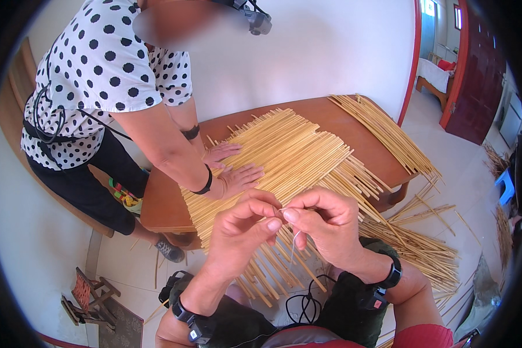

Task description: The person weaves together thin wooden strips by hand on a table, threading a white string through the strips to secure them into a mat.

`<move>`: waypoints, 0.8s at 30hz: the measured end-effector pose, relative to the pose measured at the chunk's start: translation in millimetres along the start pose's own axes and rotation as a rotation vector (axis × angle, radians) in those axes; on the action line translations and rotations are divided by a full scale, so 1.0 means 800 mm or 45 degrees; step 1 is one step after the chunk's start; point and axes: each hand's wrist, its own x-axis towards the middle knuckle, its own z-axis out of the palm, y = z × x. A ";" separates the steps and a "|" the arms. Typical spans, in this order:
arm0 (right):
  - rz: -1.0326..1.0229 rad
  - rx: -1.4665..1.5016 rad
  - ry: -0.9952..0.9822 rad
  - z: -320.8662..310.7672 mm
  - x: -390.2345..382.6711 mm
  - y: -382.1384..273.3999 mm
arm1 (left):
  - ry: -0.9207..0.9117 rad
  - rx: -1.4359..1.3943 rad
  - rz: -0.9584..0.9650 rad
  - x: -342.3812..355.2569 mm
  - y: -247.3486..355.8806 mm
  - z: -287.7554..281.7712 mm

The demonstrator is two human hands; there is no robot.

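Note:
My left hand [242, 229] and my right hand [332, 224] meet at their fingertips above the near edge of a mat of yellow stalks [278, 153]. Both are closed in a pinch around a thin white thread [294, 242], whose end hangs below my right fingers. What lies right between the fingertips is too small to make out. The stalks lie side by side across a brown table, their near ends jutting over its edge. At the left, a co-worker's two hands [238, 178] press flat on the mat, apart from mine.
On the brown table [165, 200], a second bundle of stalks [385, 133] lies at the far right. More loose stalks [423, 252] are heaped on the floor to the right. A small folding stool [90, 296] stands at the lower left. A black cable [303, 307] lies between my legs.

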 end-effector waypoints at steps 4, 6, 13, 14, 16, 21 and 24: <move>-0.002 0.032 -0.080 -0.004 -0.005 -0.010 | 0.005 -0.113 -0.001 0.001 0.000 -0.002; -0.054 0.132 -0.238 -0.005 -0.013 -0.019 | 0.005 -0.146 0.004 0.001 0.000 -0.003; -0.607 0.694 -0.976 0.009 -0.029 -0.033 | 0.006 -0.129 -0.044 0.004 -0.008 -0.003; -0.623 0.821 -1.012 0.012 -0.027 -0.030 | 0.042 -0.119 -0.043 0.004 -0.011 -0.001; -0.547 0.937 -1.035 0.016 -0.024 -0.027 | 0.093 -0.098 -0.044 0.004 -0.014 0.000; -0.476 1.003 -0.836 0.014 -0.028 -0.013 | 0.096 -0.110 -0.073 0.013 -0.025 -0.002; -0.538 0.913 -0.841 -0.006 -0.026 -0.007 | 0.075 -0.126 -0.084 0.018 -0.032 -0.003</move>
